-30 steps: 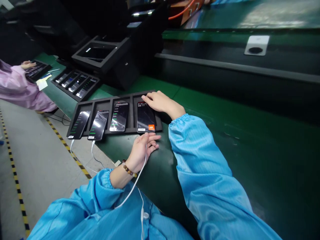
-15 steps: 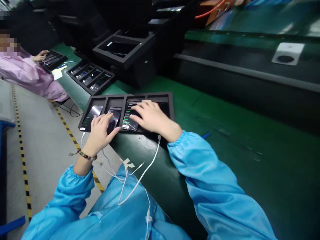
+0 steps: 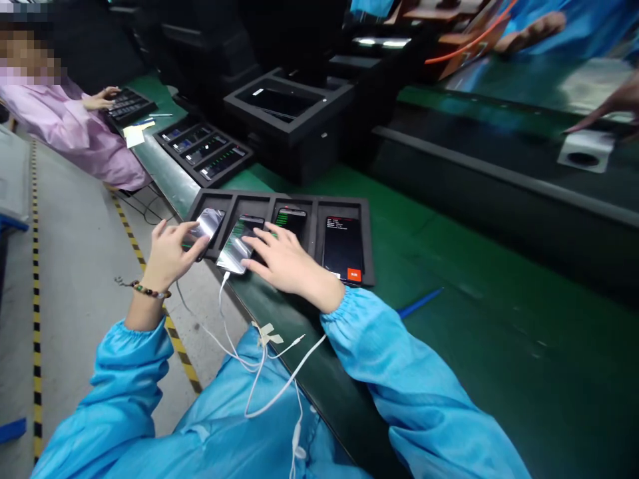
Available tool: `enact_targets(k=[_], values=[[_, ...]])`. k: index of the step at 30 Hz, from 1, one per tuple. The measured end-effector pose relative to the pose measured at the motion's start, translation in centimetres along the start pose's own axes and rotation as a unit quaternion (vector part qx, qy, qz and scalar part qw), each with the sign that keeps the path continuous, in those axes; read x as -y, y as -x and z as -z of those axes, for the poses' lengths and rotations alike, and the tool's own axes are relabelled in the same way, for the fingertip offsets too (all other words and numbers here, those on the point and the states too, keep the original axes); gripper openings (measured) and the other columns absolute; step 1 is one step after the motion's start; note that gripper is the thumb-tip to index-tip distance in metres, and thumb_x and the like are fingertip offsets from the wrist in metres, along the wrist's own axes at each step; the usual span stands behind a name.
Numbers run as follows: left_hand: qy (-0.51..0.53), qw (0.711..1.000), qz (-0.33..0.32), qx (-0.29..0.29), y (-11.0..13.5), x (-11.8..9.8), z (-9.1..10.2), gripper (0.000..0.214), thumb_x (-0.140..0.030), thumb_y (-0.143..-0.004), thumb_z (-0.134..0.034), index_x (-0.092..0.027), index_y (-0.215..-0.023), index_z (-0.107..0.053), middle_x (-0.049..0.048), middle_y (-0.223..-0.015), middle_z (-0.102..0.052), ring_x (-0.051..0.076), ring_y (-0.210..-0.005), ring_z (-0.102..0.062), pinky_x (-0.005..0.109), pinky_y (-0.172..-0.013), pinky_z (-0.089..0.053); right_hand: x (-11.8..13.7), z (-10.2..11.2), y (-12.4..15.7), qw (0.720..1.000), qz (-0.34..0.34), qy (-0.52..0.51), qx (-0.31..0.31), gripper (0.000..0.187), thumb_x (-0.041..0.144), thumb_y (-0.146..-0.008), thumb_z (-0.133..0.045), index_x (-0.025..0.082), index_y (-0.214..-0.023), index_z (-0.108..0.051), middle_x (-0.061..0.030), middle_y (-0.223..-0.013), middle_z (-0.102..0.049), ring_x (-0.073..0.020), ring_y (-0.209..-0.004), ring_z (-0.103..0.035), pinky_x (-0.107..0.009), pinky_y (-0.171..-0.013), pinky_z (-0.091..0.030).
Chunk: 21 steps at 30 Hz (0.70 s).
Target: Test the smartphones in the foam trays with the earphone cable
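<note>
Left hand (image 3: pixel 167 256): on leftmost smartphone (image 3: pixel 207 223), grip unclear | right hand (image 3: pixel 284 263): fingers spread flat on second smartphone (image 3: pixel 234 249) | four-slot tray (image 3: pixel 279 197) | rightmost smartphone (image 3: pixel 342 243): orange button (image 3: pixel 354 275), text illegible

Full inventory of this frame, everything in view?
Black four-slot foam tray: 1, black, green bench edge.
Lit-screen smartphones: 4, dark, one per slot.
White cables: several, white, hanging off bench edge.
Second black phone tray: 1, black, farther along bench.
Black open-topped box: 1, black, behind tray.
Blue pen: 1, blue, right of tray.
Pink-sleeved co-worker: 1, pink, far left.
Beaded bracelet: 1, brown, left wrist.
Left hand: 1, bare, at leftmost phone.
Right hand: 1, bare, flat on second phone.
</note>
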<state>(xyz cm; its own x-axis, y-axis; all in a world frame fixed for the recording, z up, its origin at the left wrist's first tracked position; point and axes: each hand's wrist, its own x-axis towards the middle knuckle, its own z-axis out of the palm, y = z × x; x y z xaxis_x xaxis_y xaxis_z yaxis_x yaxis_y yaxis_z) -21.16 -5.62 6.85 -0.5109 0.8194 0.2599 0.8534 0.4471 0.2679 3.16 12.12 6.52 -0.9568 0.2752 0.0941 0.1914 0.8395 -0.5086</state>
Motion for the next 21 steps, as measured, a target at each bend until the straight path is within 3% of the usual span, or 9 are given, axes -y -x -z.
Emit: enact_targets(k=[3,7,11,13,17,19,21], values=[[0.038,0.998,0.002,-0.058,0.9,-0.1,1.3,0.047,-0.059,-0.102,-0.057,-0.022,-0.126,-0.075,0.0098,-0.102,-0.084,0.034,-0.115,-0.075,0.057,-0.134,-0.027,1.7,-1.2,-0.9,0.997,0.054,-0.017,0.045,0.056,0.054,-0.114,-0.06,0.022,-0.16,-0.062,-0.0151,-0.164,-0.063,-0.04,-0.163,-0.04,-0.06,-0.135,-0.03],[0.062,0.995,0.019,-0.082,1.5,0.6,2.0,0.038,-0.055,-0.104,-0.06,-0.024,-0.121,-0.075,0.0093,-0.109,-0.084,0.032,-0.116,-0.076,0.056,-0.132,-0.032,1.8,0.3,-0.7,0.981,0.13,-0.122,0.075,0.05,0.052,-0.111,-0.067,0.025,-0.154,-0.065,-0.0111,-0.147,-0.074,-0.0317,-0.145,-0.057,-0.051,-0.128,-0.04],[0.061,0.994,0.025,-0.091,1.7,1.4,1.3,0.034,-0.053,-0.104,-0.061,-0.026,-0.118,-0.075,0.0078,-0.114,-0.085,0.031,-0.115,-0.077,0.056,-0.131,-0.037,-1.4,2.4,-0.3,0.995,0.032,-0.089,-0.009,0.044,0.033,-0.114,-0.056,0.021,-0.156,-0.064,-0.0146,-0.15,-0.073,-0.0355,-0.146,-0.054,-0.057,-0.127,-0.037],[0.062,0.994,0.008,-0.084,1.7,1.1,0.6,0.033,-0.052,-0.105,-0.059,-0.026,-0.118,-0.075,0.0077,-0.116,-0.085,0.03,-0.115,-0.077,0.056,-0.13,-0.039,-3.3,2.7,-0.3,0.999,-0.02,-0.045,-0.006,0.046,0.025,-0.114,-0.049,0.018,-0.157,-0.063,-0.0156,-0.151,-0.073,-0.038,-0.149,-0.051,-0.061,-0.128,-0.034],[0.1,0.991,-0.085,0.028,1.3,-1.2,-1.3,0.036,-0.048,-0.108,-0.053,-0.026,-0.127,-0.074,0.0065,-0.126,-0.084,0.028,-0.122,-0.075,0.056,-0.133,-0.034,-5.6,2.5,-0.3,0.995,-0.084,0.017,0.049,0.051,0.022,-0.113,-0.04,0.018,-0.158,-0.064,-0.0157,-0.157,-0.069,-0.0396,-0.154,-0.049,-0.062,-0.131,-0.031],[0.109,0.982,-0.114,0.101,0.7,-2.7,-2.2,0.04,-0.047,-0.109,-0.049,-0.026,-0.135,-0.072,0.0069,-0.136,-0.081,0.028,-0.132,-0.071,0.059,-0.138,-0.026,-6.2,2.5,-0.3,0.991,-0.117,0.05,0.031,0.054,0.022,-0.113,-0.039,0.015,-0.161,-0.06,-0.0181,-0.162,-0.064,-0.0421,-0.156,-0.046,-0.064,-0.131,-0.031],[0.098,0.98,-0.116,0.127,-0.2,-3.9,-2.9,0.047,-0.047,-0.109,-0.046,-0.024,-0.143,-0.069,0.0099,-0.149,-0.075,0.03,-0.142,-0.065,0.061,-0.14,-0.02,-6.7,2.7,-0.1,0.989,-0.132,0.068,0.002,0.056,0.022,-0.111,-0.038,0.013,-0.164,-0.057,-0.0187,-0.168,-0.059,-0.0443,-0.159,-0.042,-0.066,-0.13,-0.031]])
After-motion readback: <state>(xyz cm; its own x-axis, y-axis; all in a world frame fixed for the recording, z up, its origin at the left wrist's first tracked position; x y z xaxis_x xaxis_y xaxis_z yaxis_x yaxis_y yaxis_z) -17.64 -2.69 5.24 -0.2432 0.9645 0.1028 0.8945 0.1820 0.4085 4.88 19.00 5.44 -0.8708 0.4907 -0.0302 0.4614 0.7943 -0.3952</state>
